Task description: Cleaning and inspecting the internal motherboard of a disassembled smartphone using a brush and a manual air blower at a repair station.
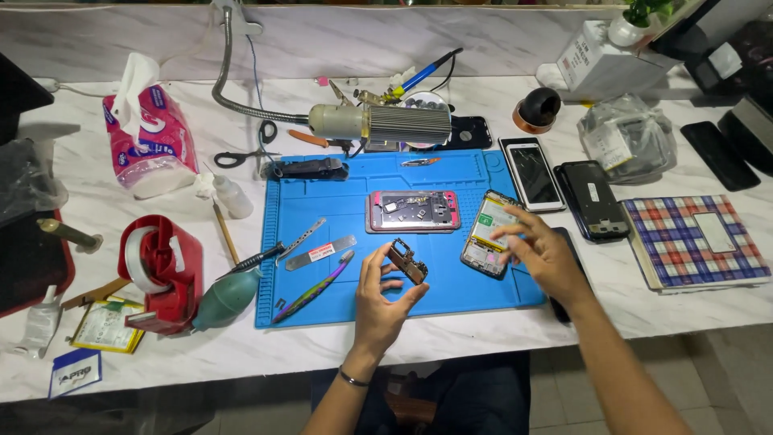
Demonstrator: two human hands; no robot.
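A: Packages? Pink tissue pack (151, 143) far left on the bench (483, 330), white labelled box (594, 63) back right, checked notebook (694, 242) right.

B: Hands?

A: Your left hand (380, 300) pinches a small circuit board (408, 261) over the blue mat (354, 217). Your right hand (543, 251), fingers loosely spread, touches the opened phone (488, 234) at the mat's right edge.

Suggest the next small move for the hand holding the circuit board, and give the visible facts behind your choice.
Probably carry the circuit board rightward toward the opened phone. The left hand pinches the board above the blue mat, while the right hand already rests its fingertips on that phone, whose back is off, so it looks steadied. This is a judgement only.
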